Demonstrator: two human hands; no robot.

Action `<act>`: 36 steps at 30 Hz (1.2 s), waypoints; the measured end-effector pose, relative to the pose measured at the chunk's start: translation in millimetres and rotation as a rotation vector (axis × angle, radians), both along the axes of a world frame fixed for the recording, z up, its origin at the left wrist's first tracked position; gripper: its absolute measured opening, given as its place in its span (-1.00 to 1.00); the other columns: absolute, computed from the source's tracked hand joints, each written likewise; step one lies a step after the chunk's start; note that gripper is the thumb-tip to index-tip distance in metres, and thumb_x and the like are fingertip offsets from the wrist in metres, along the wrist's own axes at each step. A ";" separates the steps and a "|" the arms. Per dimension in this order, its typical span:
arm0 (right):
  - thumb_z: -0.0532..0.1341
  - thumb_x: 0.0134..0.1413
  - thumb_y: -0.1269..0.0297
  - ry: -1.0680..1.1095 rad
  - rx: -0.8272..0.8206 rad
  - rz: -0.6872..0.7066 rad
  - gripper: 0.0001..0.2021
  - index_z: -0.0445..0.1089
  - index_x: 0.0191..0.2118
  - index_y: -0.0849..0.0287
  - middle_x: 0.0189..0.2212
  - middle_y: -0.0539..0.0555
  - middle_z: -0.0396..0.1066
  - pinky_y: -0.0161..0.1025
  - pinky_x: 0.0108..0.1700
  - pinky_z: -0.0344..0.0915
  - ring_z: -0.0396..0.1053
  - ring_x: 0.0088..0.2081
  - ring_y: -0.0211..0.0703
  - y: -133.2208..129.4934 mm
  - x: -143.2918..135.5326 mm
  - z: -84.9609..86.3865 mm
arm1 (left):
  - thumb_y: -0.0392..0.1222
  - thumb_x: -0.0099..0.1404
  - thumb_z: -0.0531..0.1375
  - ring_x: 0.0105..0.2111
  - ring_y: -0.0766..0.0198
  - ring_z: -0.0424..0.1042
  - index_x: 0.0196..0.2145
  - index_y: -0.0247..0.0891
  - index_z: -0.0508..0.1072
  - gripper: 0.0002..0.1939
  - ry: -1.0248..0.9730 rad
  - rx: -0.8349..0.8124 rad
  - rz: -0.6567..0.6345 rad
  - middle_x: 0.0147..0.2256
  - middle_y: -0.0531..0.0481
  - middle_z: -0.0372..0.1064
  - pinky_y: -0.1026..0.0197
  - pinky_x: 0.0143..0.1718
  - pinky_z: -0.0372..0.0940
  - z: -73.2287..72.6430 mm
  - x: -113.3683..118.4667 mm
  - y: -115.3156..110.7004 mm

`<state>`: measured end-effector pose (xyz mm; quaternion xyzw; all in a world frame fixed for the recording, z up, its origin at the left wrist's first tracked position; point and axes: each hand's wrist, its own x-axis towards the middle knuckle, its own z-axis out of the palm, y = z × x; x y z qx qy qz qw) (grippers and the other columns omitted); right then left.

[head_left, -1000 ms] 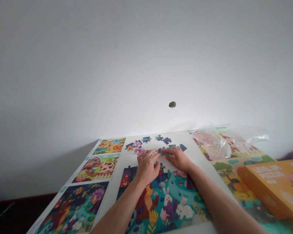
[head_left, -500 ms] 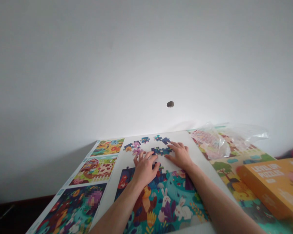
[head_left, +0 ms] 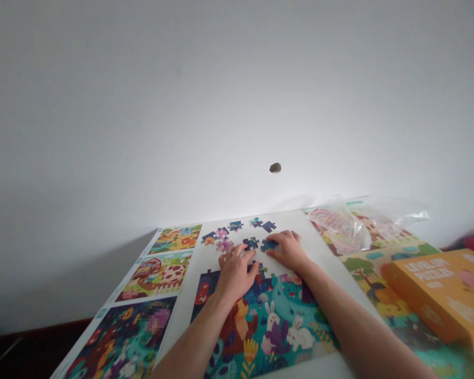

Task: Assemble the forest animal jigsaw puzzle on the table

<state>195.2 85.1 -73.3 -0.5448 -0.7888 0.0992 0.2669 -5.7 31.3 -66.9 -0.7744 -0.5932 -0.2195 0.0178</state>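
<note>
So the right hand [head_left: 287, 249] was lying palm-down on the white board [head_left: 319, 247], fingers curled over a dark blue puzzle piece [head_left: 267, 245] and pinching its right edge, with the piece poking out just left of the fingertips. Right beside that, a touch further left, sat another blue piece [head_left: 251, 243], not touching either hand as far as I could tell. The left hand [head_left: 237, 271] was flat and open, fingers spread, resting on the top edge of the half-built puzzle [head_left: 268, 316] with the rabbits on it, gripping nothing.

Past the hands, near the wall, a few loose pieces [head_left: 221, 238] were scattered, purple and blue ones, well clear of both hands. Off to the left the reference pictures [head_left: 158, 273] were printed down the board. On the right side of the worktop there was a crumpled clear plastic bag [head_left: 355, 226] and, closer in, an orange puzzle box [head_left: 442, 289].
</note>
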 end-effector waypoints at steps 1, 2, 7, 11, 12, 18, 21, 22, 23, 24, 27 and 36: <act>0.32 0.01 0.12 0.005 -0.005 0.003 -0.64 0.43 -0.01 -0.07 -0.08 0.03 0.48 0.01 0.11 -0.06 0.25 0.01 0.00 -0.5 -0.4 0.1 | -0.10 0.28 0.14 0.07 -0.04 0.23 -0.07 -0.02 0.50 -0.73 -0.003 -0.001 -0.005 0.04 -0.07 0.31 -0.08 0.03 0.16 -0.2 0.0 -0.3; 0.31 0.02 0.14 0.007 -0.011 0.008 -0.63 0.43 0.00 -0.07 -0.08 0.04 0.47 0.00 0.11 -0.06 0.25 0.01 -0.01 -0.9 -0.8 0.1 | -0.10 0.29 0.14 0.07 -0.04 0.23 -0.07 -0.03 0.50 -0.73 -0.005 -0.001 -0.006 0.05 -0.07 0.30 -0.07 0.02 0.17 -0.3 0.2 -0.7; 0.29 0.06 0.20 -0.015 -0.024 0.014 -0.62 0.41 0.04 -0.07 -0.07 0.08 0.45 -0.02 0.11 -0.04 0.25 0.03 -0.04 -1.1 -1.8 -1.7 | -0.13 0.30 0.11 0.05 0.00 0.24 -0.06 -0.09 0.47 -0.73 -0.004 0.032 -0.009 0.02 -0.09 0.30 -0.05 0.03 0.17 0.4 5.1 -4.8; 0.28 0.06 0.22 -0.023 -0.018 0.018 -0.64 0.42 0.03 -0.06 -0.07 0.09 0.46 -0.01 0.11 -0.03 0.25 0.03 -0.03 0.2 -1.0 -2.5 | -0.17 0.30 0.10 0.02 0.04 0.25 -0.09 -0.13 0.48 -0.75 -0.006 0.037 -0.009 -0.03 -0.10 0.31 -0.02 0.05 0.17 1.9 9.3 -6.6; 0.27 0.06 0.22 -0.024 -0.020 0.021 -0.64 0.42 0.02 -0.06 -0.06 0.07 0.46 -0.01 0.12 -0.03 0.26 0.03 -0.02 0.4 -0.6 -2.3 | -0.17 0.30 0.11 0.01 0.04 0.25 -0.10 -0.13 0.48 -0.75 -0.006 0.035 -0.006 -0.04 -0.11 0.31 -0.02 0.05 0.17 2.3 10.0 -6.7; 0.24 0.09 0.20 -0.065 0.017 0.050 -0.71 0.43 -0.03 -0.10 -0.02 -0.02 0.45 0.02 0.14 -0.06 0.25 0.03 -0.03 -1.0 2.6 0.8 | -0.19 0.29 0.12 0.00 0.04 0.25 -0.11 -0.16 0.47 -0.76 -0.003 0.033 0.007 -0.06 -0.13 0.30 0.00 0.03 0.18 5.3 13.1 -6.1; 0.21 0.12 0.19 -0.097 0.015 0.047 -0.73 0.44 -0.04 -0.09 0.00 -0.02 0.45 0.03 0.13 -0.05 0.25 0.03 -0.01 -1.6 2.3 1.8 | -0.18 0.28 0.12 0.00 0.04 0.26 -0.12 -0.16 0.47 -0.77 -0.008 0.019 0.018 -0.07 -0.12 0.30 0.01 0.02 0.18 5.8 14.5 -6.0; 0.21 0.12 0.19 -0.104 0.013 0.046 -0.73 0.44 -0.04 -0.08 0.00 -0.02 0.45 0.03 0.13 -0.05 0.25 0.03 -0.01 -1.5 1.9 2.0 | -0.18 0.28 0.13 0.00 0.04 0.25 -0.11 -0.16 0.46 -0.77 -0.008 0.015 0.021 -0.07 -0.12 0.29 0.01 0.02 0.18 5.6 14.8 -6.0; 0.21 0.12 0.19 -0.107 0.014 0.044 -0.73 0.44 -0.04 -0.08 -0.01 -0.02 0.45 0.03 0.12 -0.04 0.25 0.02 -0.01 -1.4 1.4 2.1 | -0.18 0.28 0.12 0.00 0.04 0.25 -0.11 -0.16 0.46 -0.76 -0.008 0.014 0.022 -0.07 -0.12 0.29 0.01 0.03 0.18 5.4 14.9 -6.0; 0.21 0.11 0.20 -0.107 0.015 0.045 -0.73 0.45 -0.04 -0.07 -0.01 -0.01 0.46 0.03 0.12 -0.04 0.25 0.02 0.00 -1.2 0.9 2.1 | -0.18 0.28 0.12 0.00 0.04 0.25 -0.10 -0.17 0.46 -0.76 -0.007 0.014 0.022 -0.07 -0.13 0.29 0.01 0.03 0.17 5.1 14.9 -6.0; 0.20 0.11 0.21 -0.097 0.022 0.047 -0.74 0.46 -0.06 -0.05 -0.05 0.00 0.47 0.03 0.11 -0.04 0.25 0.01 0.01 -0.4 -0.2 2.0 | -0.17 0.29 0.11 0.01 0.04 0.25 -0.11 -0.18 0.46 -0.76 -0.006 0.018 0.017 -0.08 -0.13 0.29 0.02 0.04 0.17 4.5 14.3 -5.8; 0.20 0.08 0.21 -0.076 0.027 0.057 -0.75 0.47 -0.10 -0.02 -0.06 0.00 0.47 0.02 0.09 -0.04 0.25 0.00 0.03 1.8 -1.6 3.0 | -0.18 0.28 0.12 -0.01 0.07 0.27 -0.11 -0.19 0.46 -0.76 -0.008 0.027 0.004 -0.10 -0.12 0.29 0.05 0.04 0.18 4.9 12.7 -5.4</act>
